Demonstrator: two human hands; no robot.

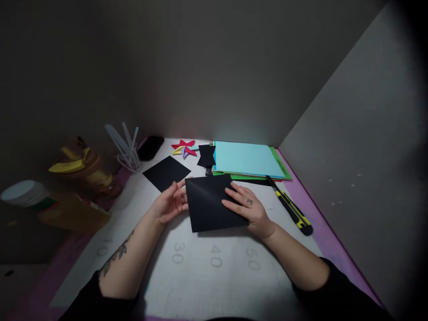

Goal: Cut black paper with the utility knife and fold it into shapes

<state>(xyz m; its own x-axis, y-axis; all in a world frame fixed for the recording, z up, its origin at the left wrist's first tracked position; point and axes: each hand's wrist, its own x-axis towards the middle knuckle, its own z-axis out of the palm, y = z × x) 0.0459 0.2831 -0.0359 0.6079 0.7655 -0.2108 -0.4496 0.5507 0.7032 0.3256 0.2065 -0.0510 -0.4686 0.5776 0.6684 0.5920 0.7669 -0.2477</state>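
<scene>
Black paper sheet: the black paper sheet [214, 205] is between the two hands above the white mat [133, 278]; smooth, matt, four-sided, with a soft pale shine across it.
Left hand: the left hand [169, 203] is at the left edge of the sheet, its fingers curved and passing partly behind this edge, the thumb apart from them; whether they pinch the paper, I cannot tell.
Right hand: the right hand [248, 208] is clamped on the right side, its fingers a little spread over the front face, its thumb hidden by the paper.
In the way: the sheet covers the middle of the mat, and the left hand overlaps the near corner of a black paper square [166, 171], which lies flat.
Behind the sheet: a small black cutout [206, 155] with notched ends touches the paper stack [247, 158], which has pale blue on top and green showing below.
Folded pieces: the paper stars [184, 149] are pointed and creased, in red, yellow and lilac.
Right side: a yellow-and-black utility knife [294, 211] lies slanting, its tip at the near edge of the stack.
Left side: a black smartphone [151, 148], a clear cup [133, 162] with whitish sticks [124, 140], and a white-capped bottle [40, 203], rather blurred.
</scene>
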